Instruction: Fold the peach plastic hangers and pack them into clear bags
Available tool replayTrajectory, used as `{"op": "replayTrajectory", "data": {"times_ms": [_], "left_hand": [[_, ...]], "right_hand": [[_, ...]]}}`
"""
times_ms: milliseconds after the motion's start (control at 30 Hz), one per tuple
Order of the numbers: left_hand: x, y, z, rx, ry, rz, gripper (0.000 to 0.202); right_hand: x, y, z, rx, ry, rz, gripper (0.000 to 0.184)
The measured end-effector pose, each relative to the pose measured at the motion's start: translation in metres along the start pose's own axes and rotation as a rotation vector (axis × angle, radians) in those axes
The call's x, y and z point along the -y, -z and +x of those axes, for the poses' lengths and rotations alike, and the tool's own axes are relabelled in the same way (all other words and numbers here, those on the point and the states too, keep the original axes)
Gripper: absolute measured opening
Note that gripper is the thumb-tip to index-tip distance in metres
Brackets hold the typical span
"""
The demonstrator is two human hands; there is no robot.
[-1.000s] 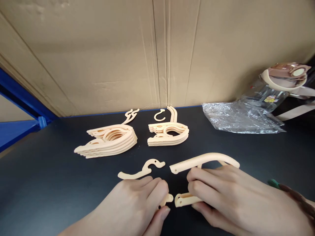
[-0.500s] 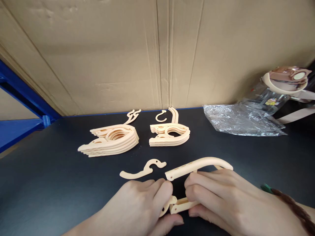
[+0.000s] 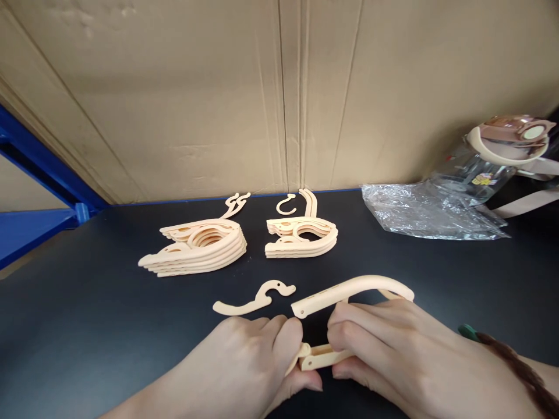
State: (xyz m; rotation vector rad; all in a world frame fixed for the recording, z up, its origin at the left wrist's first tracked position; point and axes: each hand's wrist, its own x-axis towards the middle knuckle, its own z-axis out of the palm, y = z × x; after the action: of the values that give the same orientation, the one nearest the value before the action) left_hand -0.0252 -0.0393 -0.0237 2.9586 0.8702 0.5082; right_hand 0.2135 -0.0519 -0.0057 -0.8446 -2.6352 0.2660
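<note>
A black table [image 3: 87, 326] stands against a cardboard wall [image 3: 196, 105]. Near the front edge, the left hand [image 3: 244, 366] is closed around a small hanger part [image 3: 302, 351], thumb beneath. The right hand [image 3: 393, 349] pinches a straight hanger arm [image 3: 323, 356]. The two parts meet end to end between the hands. A curved arm [image 3: 349, 288] sits just behind the right hand. A loose hook piece [image 3: 255, 299] lies behind the left hand. Two hanger stacks [image 3: 201, 247] lie towards the rear edge.

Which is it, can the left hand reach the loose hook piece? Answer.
Probably yes: the hook piece lies just beyond the left hand, nothing between them, though that hand grips a hanger part.
</note>
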Motion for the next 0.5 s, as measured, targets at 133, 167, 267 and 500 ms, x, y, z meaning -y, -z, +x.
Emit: {"op": "replayTrajectory", "data": {"times_ms": [133, 167, 267, 500], "left_hand": [[-0.002, 0.006, 0.000, 0.050, -0.030, 0.118, 0.044], [-0.003, 0.008, 0.001, 0.053, -0.046, 0.145, 0.044], [-0.006, 0.015, 0.005, 0.069, -0.102, 0.212, 0.047], [-0.010, 0.018, 0.008, 0.057, -0.178, 0.344, 0.045]], "right_hand": [[0.003, 0.003, 0.002, -0.011, -0.014, -0.006, 0.037], [0.004, 0.004, 0.002, -0.016, -0.025, -0.011, 0.039], [0.007, 0.007, 0.003, -0.018, -0.052, 0.008, 0.037], [0.009, 0.011, 0.004, 0.040, -0.116, 0.099, 0.019]]}}
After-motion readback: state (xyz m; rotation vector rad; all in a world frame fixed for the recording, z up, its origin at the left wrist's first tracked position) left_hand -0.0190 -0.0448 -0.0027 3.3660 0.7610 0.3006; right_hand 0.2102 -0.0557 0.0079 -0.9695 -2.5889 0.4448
